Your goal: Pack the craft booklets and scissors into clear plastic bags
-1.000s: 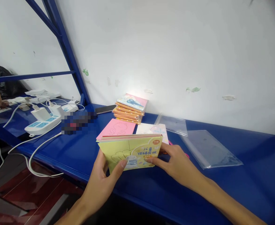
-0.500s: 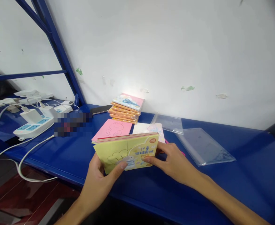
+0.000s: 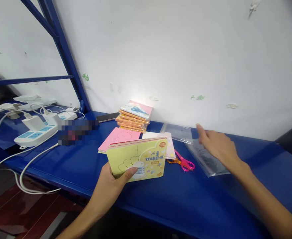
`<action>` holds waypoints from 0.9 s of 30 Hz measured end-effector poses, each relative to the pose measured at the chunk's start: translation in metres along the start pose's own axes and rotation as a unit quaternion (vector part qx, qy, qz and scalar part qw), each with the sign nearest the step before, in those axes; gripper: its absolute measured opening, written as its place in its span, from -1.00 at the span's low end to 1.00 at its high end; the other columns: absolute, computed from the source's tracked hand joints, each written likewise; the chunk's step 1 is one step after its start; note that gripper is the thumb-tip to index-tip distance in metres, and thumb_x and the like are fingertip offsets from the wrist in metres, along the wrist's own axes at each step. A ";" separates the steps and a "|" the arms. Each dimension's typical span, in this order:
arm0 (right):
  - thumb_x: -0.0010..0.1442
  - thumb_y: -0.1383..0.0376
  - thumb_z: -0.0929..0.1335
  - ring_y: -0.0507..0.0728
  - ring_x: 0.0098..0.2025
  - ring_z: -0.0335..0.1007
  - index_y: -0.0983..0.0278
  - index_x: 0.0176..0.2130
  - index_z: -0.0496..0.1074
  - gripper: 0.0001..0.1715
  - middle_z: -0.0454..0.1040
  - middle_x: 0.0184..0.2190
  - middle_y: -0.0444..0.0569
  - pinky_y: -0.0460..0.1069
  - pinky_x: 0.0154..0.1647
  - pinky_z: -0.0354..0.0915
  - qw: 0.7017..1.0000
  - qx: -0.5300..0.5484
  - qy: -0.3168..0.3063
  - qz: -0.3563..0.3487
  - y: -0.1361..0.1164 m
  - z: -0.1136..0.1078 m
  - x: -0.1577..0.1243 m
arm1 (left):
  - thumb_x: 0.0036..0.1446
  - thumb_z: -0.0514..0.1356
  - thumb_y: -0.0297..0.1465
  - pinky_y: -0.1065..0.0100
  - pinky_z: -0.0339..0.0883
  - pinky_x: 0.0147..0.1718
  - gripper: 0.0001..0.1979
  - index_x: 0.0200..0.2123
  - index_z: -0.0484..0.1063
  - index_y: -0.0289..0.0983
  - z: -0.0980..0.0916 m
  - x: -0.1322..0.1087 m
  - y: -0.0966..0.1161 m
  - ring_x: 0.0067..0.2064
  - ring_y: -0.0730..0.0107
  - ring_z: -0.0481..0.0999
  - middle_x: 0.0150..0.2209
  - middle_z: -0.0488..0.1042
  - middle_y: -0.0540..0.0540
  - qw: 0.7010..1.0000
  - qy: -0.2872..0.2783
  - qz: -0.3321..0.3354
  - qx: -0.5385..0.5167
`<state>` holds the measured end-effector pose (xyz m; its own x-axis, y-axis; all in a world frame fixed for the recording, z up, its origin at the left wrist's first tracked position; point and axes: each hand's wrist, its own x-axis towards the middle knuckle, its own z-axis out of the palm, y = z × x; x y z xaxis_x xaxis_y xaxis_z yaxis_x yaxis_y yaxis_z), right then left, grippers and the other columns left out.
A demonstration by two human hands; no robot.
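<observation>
My left hand (image 3: 113,182) grips a yellow paper-cutting booklet (image 3: 151,157) by its lower left corner, thumb across the printed front. The booklet stands tilted above the table, its pink and red sheet edges showing along the top. My right hand (image 3: 218,146) is apart from the booklet, above a clear plastic sleeve (image 3: 208,166), with a finger stretched out and the others partly hidden. Pink-handled scissors (image 3: 185,164) lie between the hands, with an orange-handled pair (image 3: 174,161) beside them. Behind the booklet are a pink drawing pad (image 3: 122,135) and a white printed booklet (image 3: 169,142), partly covered.
A stack of wrapped orange packs (image 3: 133,119) stands near the wall, with a dark phone (image 3: 107,117) to its left. Another clear sleeve (image 3: 178,131) lies by the wall. Power strips (image 3: 36,134) with white cables occupy the left of the blue table (image 3: 185,196).
My right hand has let go of the booklet and moved right, over the clear sleeve. The scissors now show. The booklet stays in my left hand.
</observation>
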<state>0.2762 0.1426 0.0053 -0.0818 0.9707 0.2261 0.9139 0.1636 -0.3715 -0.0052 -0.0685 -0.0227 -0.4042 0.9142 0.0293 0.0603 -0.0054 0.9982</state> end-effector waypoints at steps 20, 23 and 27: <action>0.25 0.06 0.41 0.00 -0.66 0.17 0.18 -0.45 0.28 -0.63 0.41 -0.61 -0.16 -0.08 -0.62 0.14 0.826 0.563 -0.002 0.007 -0.028 -0.009 -0.016 | 0.00 0.46 -0.22 0.12 0.58 -0.01 -0.53 -0.04 0.61 -0.30 -0.001 -0.002 -0.001 -0.01 -0.03 0.66 0.01 0.66 -0.20 1.000 -0.010 0.026 -0.014; 0.21 0.09 0.44 -0.04 -0.73 0.12 0.18 -0.43 0.33 -0.68 0.39 -0.64 -0.20 -0.12 -0.70 0.08 0.754 0.654 -0.056 0.025 -0.046 -0.014 -0.031 | -0.01 0.47 -0.25 0.15 0.58 -0.03 -0.56 -0.04 0.63 -0.26 0.000 -0.002 0.003 -0.01 -0.01 0.67 -0.02 0.68 -0.17 0.999 -0.024 0.033 -0.020; 0.14 0.08 0.49 -0.07 -0.76 0.13 0.19 -0.45 0.36 -0.66 0.39 -0.65 -0.22 -0.13 -0.73 0.09 0.664 0.724 -0.187 0.013 -0.070 -0.012 -0.063 | -0.02 0.48 -0.29 0.18 0.59 -0.04 -0.57 -0.04 0.62 -0.22 -0.004 0.001 0.001 -0.02 0.03 0.67 -0.03 0.69 -0.14 0.997 -0.059 0.042 -0.011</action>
<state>0.2218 0.0681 0.0284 -0.4139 0.9081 0.0640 -0.4007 -0.1187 -0.9085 -0.0094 -0.0698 -0.0216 -0.2875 0.9517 0.1082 0.0690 -0.0921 0.9934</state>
